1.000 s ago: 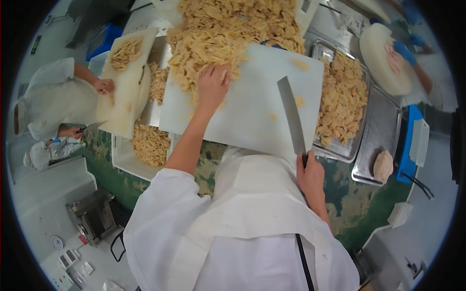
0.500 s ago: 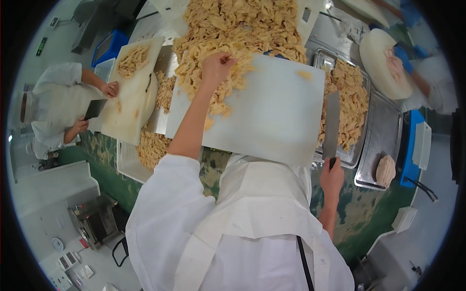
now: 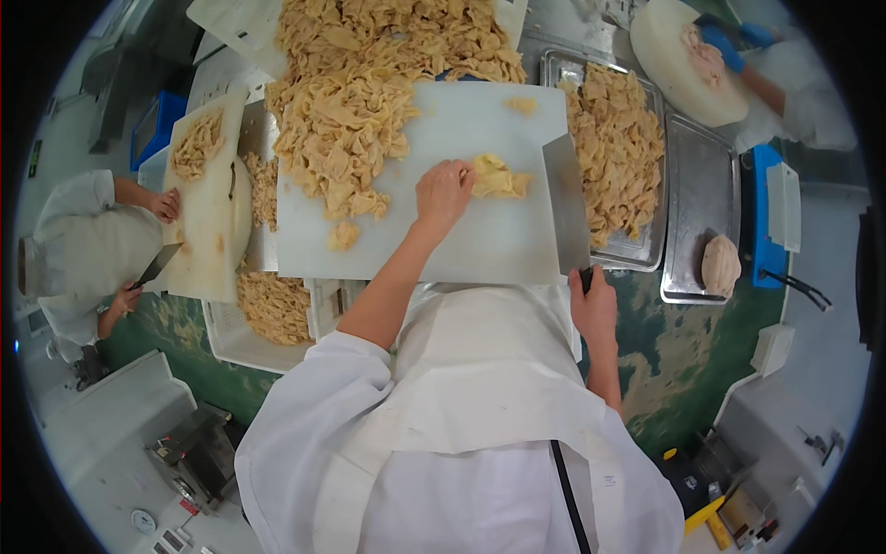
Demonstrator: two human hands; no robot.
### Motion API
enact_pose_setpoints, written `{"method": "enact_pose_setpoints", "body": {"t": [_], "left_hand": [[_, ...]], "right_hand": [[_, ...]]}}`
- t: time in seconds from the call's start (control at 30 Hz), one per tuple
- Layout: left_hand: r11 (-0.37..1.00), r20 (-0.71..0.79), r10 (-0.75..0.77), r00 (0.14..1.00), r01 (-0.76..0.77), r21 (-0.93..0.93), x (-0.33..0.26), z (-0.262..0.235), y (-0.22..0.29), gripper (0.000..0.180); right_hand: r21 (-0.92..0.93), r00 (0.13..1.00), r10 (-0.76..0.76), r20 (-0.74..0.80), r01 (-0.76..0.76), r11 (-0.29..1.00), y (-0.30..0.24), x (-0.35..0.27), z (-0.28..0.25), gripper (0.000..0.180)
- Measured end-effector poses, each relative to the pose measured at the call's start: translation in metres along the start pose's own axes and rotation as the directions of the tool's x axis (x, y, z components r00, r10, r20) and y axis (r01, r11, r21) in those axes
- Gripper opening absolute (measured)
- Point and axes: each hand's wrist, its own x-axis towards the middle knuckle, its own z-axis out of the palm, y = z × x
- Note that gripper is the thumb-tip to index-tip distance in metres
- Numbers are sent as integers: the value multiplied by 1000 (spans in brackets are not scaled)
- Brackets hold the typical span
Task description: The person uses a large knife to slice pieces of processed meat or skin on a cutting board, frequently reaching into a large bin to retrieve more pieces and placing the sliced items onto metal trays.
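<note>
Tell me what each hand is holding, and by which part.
Right hand: the cleaver, by its black handle. Left hand: at the left end of a yellowish meat piece; a grip cannot be told.

Crumpled yellowish piece lies beside the cleaver

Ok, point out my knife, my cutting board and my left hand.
Knife (image 3: pixel 567 205), head view: middle of blade.
Cutting board (image 3: pixel 496 235), head view: bare lower-right surface.
Left hand (image 3: pixel 444 197), head view: back of hand.

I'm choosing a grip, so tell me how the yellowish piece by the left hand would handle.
The yellowish piece is probably floppy, given its creased shape. Its moist look suggests slipperiness. Spread low on the white board, it would likely slide, not roll.
</note>
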Motion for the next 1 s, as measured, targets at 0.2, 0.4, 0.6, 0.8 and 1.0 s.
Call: {"method": "enact_pose_setpoints", "body": {"t": [0.2,0.4,0.6,0.8,1.0], "left_hand": [[986,-29,162,986,-160,48,23,0,21,31],[969,232,21,972,37,-244,48,-27,4,39],[927,-304,301,904,-203,314,12,-32,-11,32],[967,54,189,980,-176,-186,-27,-21,-7,21],[969,-86,186,979,-197,-149,-43,-22,-7,17]], "right_hand": [[13,999,-25,30,24,1000,4,4,-2,31],[18,999,-43,32,42,999,4,7,-5,35],[-31,996,-85,26,86,996,-5,-1,-6,26],[13,984,-169,57,168,986,-37,-25,-14,22],[-188,980,-171,102,187,964,-25,-24,0,21]]}}
